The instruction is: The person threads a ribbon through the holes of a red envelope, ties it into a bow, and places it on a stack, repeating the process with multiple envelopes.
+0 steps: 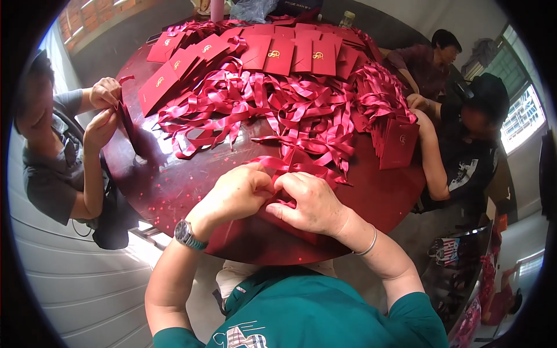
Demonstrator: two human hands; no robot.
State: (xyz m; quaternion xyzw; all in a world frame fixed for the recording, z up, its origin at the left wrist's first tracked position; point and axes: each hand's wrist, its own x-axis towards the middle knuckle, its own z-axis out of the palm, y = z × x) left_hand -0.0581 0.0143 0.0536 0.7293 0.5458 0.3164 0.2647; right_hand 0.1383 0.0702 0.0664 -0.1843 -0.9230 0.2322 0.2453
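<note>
At the near edge of the table, my left hand [241,188] and my right hand [310,201] are close together, fingers pinched at the top of a red paper bag [290,225]. The bag lies mostly beneath my hands, so only part of it shows. A shiny red ribbon [267,162] runs by my left fingertips; my fingers hide exactly where it meets the bag. Just beyond my hands spreads a tangled heap of red ribbons [255,95]. A wristwatch is on my left wrist and a bangle on my right.
Many red paper bags [290,55] with gold marks cover the far side of the round dark-red table [174,194]. More bags [400,142] stand at the right. One person [58,145] at left handles a red bag; two people [473,133] sit at right. A pink bottle [217,10] stands far back.
</note>
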